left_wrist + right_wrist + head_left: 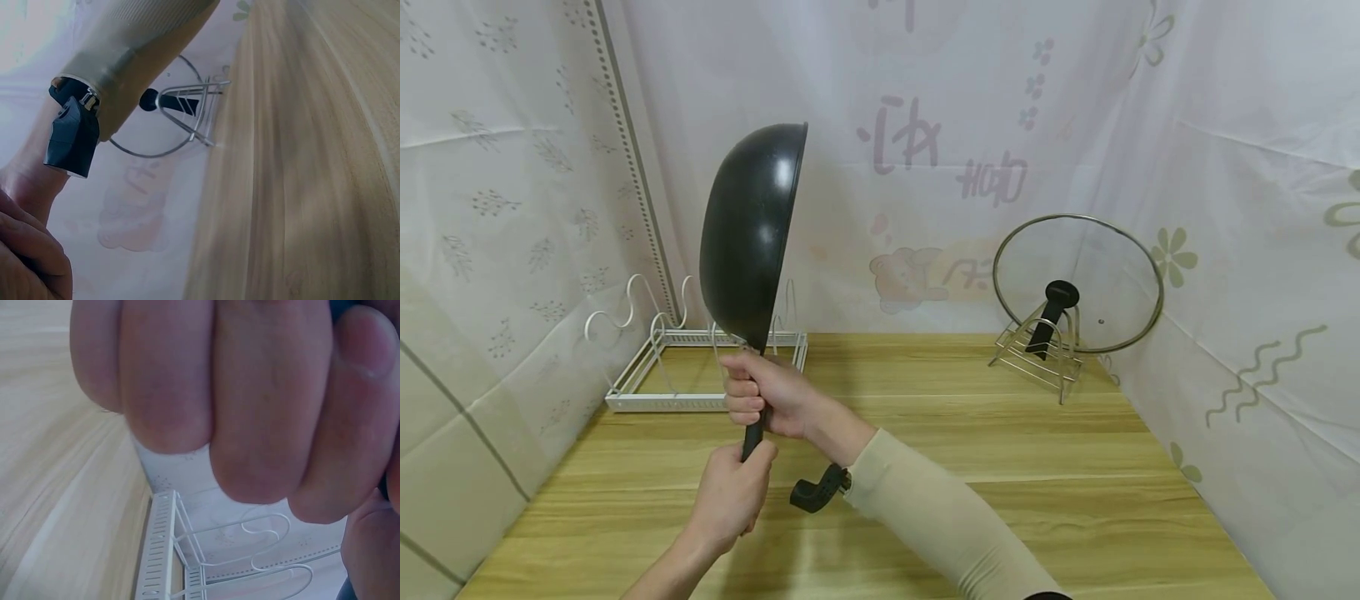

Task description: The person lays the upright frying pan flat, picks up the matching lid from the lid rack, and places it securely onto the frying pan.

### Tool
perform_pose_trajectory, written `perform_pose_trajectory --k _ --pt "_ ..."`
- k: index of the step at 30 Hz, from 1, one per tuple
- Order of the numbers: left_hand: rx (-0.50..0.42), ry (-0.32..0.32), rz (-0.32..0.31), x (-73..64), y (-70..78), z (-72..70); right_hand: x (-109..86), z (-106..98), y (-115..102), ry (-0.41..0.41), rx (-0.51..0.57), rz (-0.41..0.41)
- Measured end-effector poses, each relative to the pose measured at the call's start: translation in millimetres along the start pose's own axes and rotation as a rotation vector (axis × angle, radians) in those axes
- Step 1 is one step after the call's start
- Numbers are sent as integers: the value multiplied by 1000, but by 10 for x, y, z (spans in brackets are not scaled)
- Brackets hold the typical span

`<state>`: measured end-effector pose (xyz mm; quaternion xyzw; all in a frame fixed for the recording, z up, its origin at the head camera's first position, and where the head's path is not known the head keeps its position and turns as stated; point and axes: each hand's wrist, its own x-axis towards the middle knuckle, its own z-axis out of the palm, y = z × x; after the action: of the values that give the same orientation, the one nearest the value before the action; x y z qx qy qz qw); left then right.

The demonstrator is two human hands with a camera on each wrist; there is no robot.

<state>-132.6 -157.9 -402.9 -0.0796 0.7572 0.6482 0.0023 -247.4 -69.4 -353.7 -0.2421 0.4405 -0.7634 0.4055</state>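
A black wok (748, 225) is held up on its side above the table, its rounded underside to the left and its rim to the right. My right hand (767, 396) grips the upper part of its handle (754, 437), fingers wrapped round just below the pan. Below it, my left hand (730, 492) holds the handle's lower end, thumb uppermost. Curled fingers (262, 406) of the right hand fill the top of the right wrist view. Behind the wok stands a white wire rack (670, 403), which the pan partly hides.
A glass lid (1112, 275) with a black knob (1062, 293) leans upright in a small metal stand (1037, 367) at the back right. Printed curtains (850, 208) close in the wooden table (925, 400) at the back and sides. A black wrist mount (816, 490) hangs from the right sleeve.
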Motion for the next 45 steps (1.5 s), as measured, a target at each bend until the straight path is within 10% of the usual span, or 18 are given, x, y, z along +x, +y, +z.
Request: perform_pose_trajectory --k 45 --pt "-123 -186 82 46 99 211 -263 -83 -190 109 -71 -51"
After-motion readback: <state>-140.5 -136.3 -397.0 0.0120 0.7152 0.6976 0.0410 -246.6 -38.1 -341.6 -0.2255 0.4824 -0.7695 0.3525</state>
